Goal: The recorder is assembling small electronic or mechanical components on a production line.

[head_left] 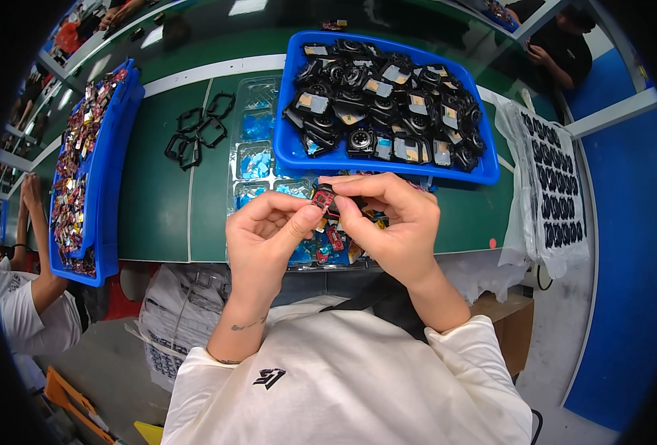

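Between both hands is a small black casing with a red circuit board (324, 197) showing on it. My left hand (267, 230) pinches its left side with thumb and index finger. On the other side, the thumb and fingers of my right hand (395, 219) grip the same piece from above and the right. Just beneath my hands lies a clear compartment tray (233, 167), partly hidden by them. Blue film pieces (255, 164) fill some of its compartments. Red boards (334, 239) and other small parts lie at its near end.
A blue bin (284, 141) heaped with black watch-like casings (376, 104) stands behind my hands. Black frames (198, 127) lie left on the green table (158, 200). Another blue bin (109, 178) holds many red boards. Rows of black parts fill a pale tray (534, 185) at right. A co-worker's arms (39, 245) show far left.
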`<state>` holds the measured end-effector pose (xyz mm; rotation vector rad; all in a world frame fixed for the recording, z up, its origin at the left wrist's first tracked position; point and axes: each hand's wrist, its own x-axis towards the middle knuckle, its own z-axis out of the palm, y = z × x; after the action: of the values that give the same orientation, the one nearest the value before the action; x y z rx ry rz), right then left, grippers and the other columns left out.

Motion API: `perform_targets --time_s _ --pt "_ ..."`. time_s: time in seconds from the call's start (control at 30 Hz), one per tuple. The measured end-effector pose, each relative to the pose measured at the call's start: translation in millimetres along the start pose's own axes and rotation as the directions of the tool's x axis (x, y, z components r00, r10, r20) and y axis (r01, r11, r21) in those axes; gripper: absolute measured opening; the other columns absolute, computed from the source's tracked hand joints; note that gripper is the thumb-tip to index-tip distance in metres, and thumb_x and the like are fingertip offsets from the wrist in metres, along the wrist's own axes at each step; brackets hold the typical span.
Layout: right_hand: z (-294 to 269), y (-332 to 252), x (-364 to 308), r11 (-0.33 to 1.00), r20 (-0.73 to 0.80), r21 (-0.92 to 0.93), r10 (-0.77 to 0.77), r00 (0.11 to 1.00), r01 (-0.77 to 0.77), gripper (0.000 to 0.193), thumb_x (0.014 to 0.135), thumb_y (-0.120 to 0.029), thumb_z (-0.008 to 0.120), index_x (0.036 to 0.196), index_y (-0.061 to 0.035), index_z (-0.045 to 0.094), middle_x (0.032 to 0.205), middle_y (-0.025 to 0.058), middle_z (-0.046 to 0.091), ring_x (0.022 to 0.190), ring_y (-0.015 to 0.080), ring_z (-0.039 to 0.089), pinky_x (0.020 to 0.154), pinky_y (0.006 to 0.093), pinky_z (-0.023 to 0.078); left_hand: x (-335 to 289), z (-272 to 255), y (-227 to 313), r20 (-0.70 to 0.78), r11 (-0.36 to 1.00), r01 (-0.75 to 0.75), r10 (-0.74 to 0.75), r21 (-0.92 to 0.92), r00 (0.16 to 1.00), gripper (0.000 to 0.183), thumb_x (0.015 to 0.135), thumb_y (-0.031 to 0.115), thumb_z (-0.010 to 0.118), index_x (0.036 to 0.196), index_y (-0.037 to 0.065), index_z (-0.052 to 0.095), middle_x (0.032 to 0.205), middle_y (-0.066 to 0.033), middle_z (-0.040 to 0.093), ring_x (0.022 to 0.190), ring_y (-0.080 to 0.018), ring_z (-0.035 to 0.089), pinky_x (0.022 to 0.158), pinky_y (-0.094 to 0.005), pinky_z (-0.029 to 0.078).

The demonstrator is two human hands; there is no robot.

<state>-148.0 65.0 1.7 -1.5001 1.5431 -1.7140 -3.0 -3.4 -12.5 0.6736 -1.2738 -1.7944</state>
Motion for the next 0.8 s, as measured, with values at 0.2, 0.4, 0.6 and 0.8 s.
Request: perform_targets --time_s 0.2,0.4,0.6,0.8 --pt "2.2 2.9 0.9 0.993 0.013 -0.049 -0.105 0.994 0.106 0.013 0.076 0.01 0.064 0.089 0.0076 0.062 0.093 0.0195 0.067 0.082 0.021 0.068 0.07 0.0281 0.058 1.2 1.1 -2.2 -0.019 0.997 0.026 -0.028 -0.069 0.999 0.009 0.081 0.003 0.069 0.087 -0.002 0.063 0.077 -0.0078 0.066 0.068 -0.0095 0.061 0.06 -0.0199 0.048" --pt "1.8 -4.1 -0.9 0.918 0.013 0.37 0.149 0.989 -0.143 0.011 0.079 0.01 0.062 0.089 0.0076 0.061 0.101 0.0224 0.064 0.087 0.0215 0.066 0.073 0.0293 0.057 4.6 1.9 3.3 -0.028 0.999 0.041 -0.042 -0.018 0.999 0.01 0.081 -0.002 0.068 0.089 -0.003 0.062 0.077 -0.008 0.066 0.069 -0.0096 0.062 0.062 -0.0202 0.049" --pt "-25.9 -14.9 12.1 0.986 0.331 -0.057 -0.13 0.935 0.158 0.016 0.071 0.005 0.068 0.085 0.0003 0.069 0.082 0.0112 0.069 0.074 0.0204 0.068 0.062 0.0289 0.054 4.4 -15.2 6.3 0.22 0.993 0.099 -0.11 0.063 0.969 0.01 0.081 -0.001 0.068 0.088 -0.005 0.062 0.078 -0.0087 0.066 0.073 -0.0105 0.064 0.066 -0.0217 0.051" --pt "-41.1 -22.0 27.8 0.946 0.62 0.087 -0.296 0.727 0.311 0.015 0.07 0.0 0.071 0.085 -0.0034 0.07 0.077 0.0082 0.067 0.06 0.0211 0.061 0.053 0.0293 0.048 -0.8 -18.2 20.4 0.381 0.954 0.251 -0.296 0.163 0.876 0.008 0.076 0.002 0.074 0.079 -0.001 0.068 0.07 -0.0013 0.064 0.062 -0.0026 0.052 0.055 -0.017 0.04"
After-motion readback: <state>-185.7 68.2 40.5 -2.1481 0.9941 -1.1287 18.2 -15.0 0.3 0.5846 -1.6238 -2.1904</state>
